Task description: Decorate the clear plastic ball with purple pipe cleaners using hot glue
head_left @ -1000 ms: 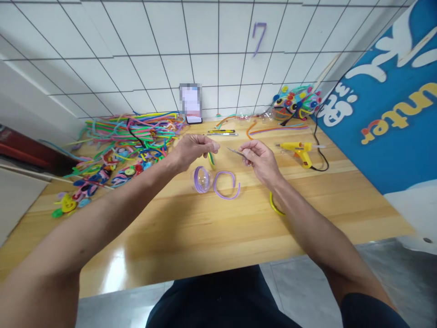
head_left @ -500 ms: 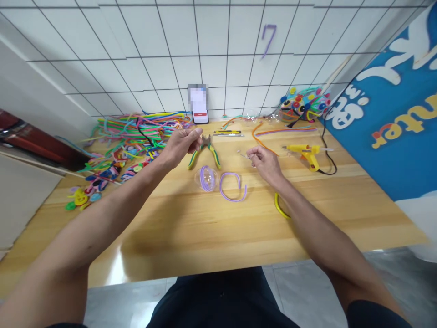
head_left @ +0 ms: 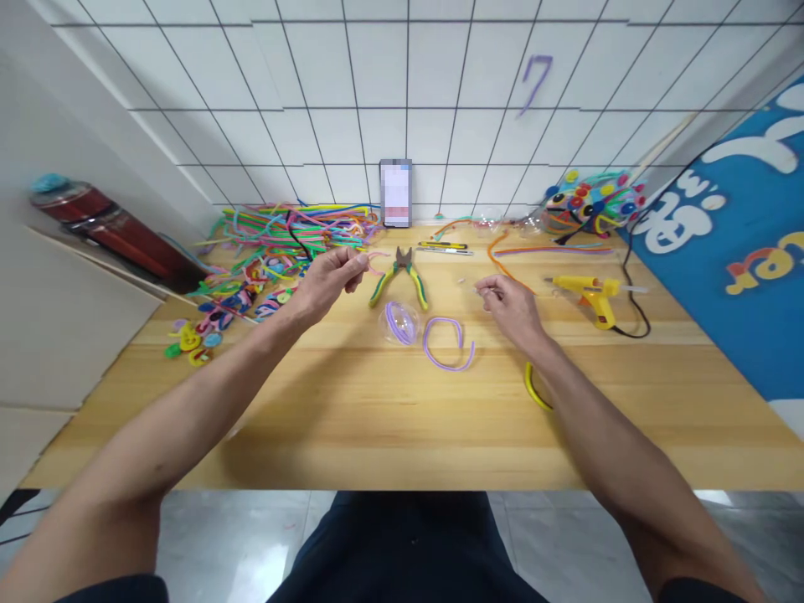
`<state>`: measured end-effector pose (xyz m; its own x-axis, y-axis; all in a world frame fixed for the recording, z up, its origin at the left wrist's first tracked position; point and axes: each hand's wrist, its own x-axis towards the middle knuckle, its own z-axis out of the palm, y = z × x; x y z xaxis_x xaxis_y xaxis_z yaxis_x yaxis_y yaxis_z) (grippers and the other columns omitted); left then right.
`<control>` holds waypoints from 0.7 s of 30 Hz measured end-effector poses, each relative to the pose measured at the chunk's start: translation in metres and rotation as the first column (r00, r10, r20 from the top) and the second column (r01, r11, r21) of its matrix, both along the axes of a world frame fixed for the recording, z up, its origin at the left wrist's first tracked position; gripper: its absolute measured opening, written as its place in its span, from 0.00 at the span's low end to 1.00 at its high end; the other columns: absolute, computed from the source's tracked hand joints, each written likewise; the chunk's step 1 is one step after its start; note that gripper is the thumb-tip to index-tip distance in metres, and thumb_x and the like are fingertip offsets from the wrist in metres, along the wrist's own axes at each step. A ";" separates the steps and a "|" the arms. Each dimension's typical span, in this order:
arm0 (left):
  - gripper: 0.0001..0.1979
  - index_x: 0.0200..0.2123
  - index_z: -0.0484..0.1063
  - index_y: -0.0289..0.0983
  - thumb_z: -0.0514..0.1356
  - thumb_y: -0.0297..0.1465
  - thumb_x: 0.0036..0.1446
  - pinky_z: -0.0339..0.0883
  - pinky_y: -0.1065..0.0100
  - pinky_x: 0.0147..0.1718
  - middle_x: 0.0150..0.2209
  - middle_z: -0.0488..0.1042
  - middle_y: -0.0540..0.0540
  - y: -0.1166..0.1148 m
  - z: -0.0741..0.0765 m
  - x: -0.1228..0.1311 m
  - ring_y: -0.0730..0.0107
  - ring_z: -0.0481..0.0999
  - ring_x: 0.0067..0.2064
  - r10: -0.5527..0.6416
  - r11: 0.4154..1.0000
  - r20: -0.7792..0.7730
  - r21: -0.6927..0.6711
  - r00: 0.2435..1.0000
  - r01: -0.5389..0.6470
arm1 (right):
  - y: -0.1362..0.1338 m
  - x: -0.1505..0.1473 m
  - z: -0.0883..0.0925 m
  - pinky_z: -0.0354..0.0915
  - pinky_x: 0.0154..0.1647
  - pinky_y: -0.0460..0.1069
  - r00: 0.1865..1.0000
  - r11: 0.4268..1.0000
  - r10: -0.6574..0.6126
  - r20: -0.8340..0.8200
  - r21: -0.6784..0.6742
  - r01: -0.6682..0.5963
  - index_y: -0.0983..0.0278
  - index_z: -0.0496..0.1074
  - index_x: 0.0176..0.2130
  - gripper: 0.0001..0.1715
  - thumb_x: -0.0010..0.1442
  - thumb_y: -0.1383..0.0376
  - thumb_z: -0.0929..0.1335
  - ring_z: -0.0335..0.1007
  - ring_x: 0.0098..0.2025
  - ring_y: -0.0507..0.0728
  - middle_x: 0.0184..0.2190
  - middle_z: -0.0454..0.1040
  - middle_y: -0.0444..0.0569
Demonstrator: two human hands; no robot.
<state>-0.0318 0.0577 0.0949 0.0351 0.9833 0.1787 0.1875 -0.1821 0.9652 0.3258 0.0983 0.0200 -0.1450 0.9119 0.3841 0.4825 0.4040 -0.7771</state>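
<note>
My left hand (head_left: 330,280) hovers over the wooden table (head_left: 377,419), left of the pliers, with thumb and fingers pinched together. A thin pink strand (head_left: 378,260) curls right at its fingertips; I cannot tell whether the hand holds it. The pliers (head_left: 402,275), with green and yellow handles, lie flat on the table with no hand on them. My right hand (head_left: 510,303) is pinched on something tiny that I cannot make out. Between the hands lie a clear plastic ball (head_left: 400,322) with a purple strand coiled inside and a curved purple pipe cleaner (head_left: 447,345).
A pile of coloured pipe cleaners (head_left: 282,234) covers the back left. A phone (head_left: 395,193) leans on the tiled wall. A utility knife (head_left: 443,247), a yellow glue gun (head_left: 590,293) with its cord and a colourful craft piece (head_left: 590,201) sit at the back right. A yellow curved piece (head_left: 537,389) lies under my right forearm.
The pliers, held up between my hands a second ago and then in my left hand, now lie on the table. My left hand has drawn away to the left.
</note>
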 end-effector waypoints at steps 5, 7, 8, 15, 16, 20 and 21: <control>0.22 0.28 0.75 0.38 0.70 0.50 0.61 0.61 0.70 0.28 0.25 0.72 0.51 0.001 0.009 0.012 0.74 0.66 0.27 -0.020 0.997 -0.215 0.070 0.976 0.036 | -0.022 -0.011 0.031 0.72 0.34 0.51 0.967 0.991 0.084 -0.240 -0.085 -0.107 0.60 0.81 0.42 0.11 0.63 0.56 0.74 0.72 0.29 0.53 0.37 0.83 0.46; 0.21 0.29 0.77 0.38 0.69 0.49 0.62 0.63 0.70 0.31 0.31 0.77 0.48 0.005 0.016 0.024 0.72 0.69 0.30 -0.078 0.989 -0.262 0.103 0.962 0.108 | -0.032 -0.015 0.043 0.71 0.33 0.50 0.938 0.978 0.135 -0.319 -0.111 -0.178 0.60 0.81 0.42 0.13 0.62 0.55 0.77 0.72 0.30 0.52 0.37 0.84 0.46; 0.21 0.27 0.76 0.37 0.68 0.48 0.62 0.64 0.69 0.32 0.36 0.80 0.45 0.006 0.020 0.031 0.71 0.71 0.32 -0.127 0.981 -0.273 0.107 0.954 0.161 | -0.037 -0.017 0.048 0.71 0.32 0.49 0.927 0.971 0.157 -0.341 -0.118 -0.208 0.59 0.80 0.42 0.13 0.61 0.54 0.78 0.71 0.30 0.52 0.37 0.84 0.46; 0.16 0.25 0.73 0.38 0.68 0.40 0.61 0.60 0.70 0.30 0.28 0.75 0.50 0.009 0.039 0.083 0.73 0.69 0.29 -0.530 0.846 -0.316 -0.135 0.787 0.516 | -0.056 -0.022 0.063 0.70 0.32 0.50 0.906 0.930 0.285 -0.312 -0.139 -0.341 0.59 0.81 0.40 0.11 0.63 0.55 0.78 0.70 0.29 0.52 0.35 0.83 0.45; 0.17 0.23 0.70 0.38 0.68 0.39 0.60 0.55 0.70 0.27 0.24 0.69 0.53 0.009 0.039 0.089 0.75 0.63 0.26 -0.562 0.826 -0.306 -0.163 0.768 0.540 | -0.057 -0.023 0.064 0.70 0.32 0.50 0.906 0.926 0.297 -0.301 -0.139 -0.350 0.59 0.81 0.40 0.11 0.63 0.56 0.78 0.70 0.29 0.52 0.34 0.83 0.45; 0.17 0.20 0.64 0.39 0.68 0.34 0.55 0.48 0.71 0.24 0.19 0.59 0.57 0.010 0.037 0.097 0.79 0.55 0.23 -0.636 0.771 -0.237 -0.223 0.734 0.596 | -0.057 -0.022 0.065 0.69 0.31 0.50 0.897 0.917 0.328 -0.298 -0.130 -0.378 0.59 0.82 0.40 0.09 0.62 0.57 0.78 0.69 0.29 0.52 0.33 0.82 0.45; 0.16 0.21 0.65 0.39 0.68 0.34 0.54 0.49 0.71 0.24 0.20 0.61 0.56 0.010 0.036 0.095 0.79 0.57 0.22 -0.649 0.759 -0.206 -0.243 0.732 0.604 | -0.057 -0.021 0.065 0.68 0.31 0.50 0.893 0.917 0.327 -0.311 -0.126 -0.379 0.59 0.82 0.40 0.09 0.61 0.58 0.78 0.69 0.29 0.52 0.33 0.81 0.45</control>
<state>0.0631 0.0677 0.1313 0.6759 0.7330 -0.0769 0.3308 -0.2085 0.9204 0.3045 0.0416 0.0847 -0.3817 0.8770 0.2918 0.0879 0.3487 -0.9331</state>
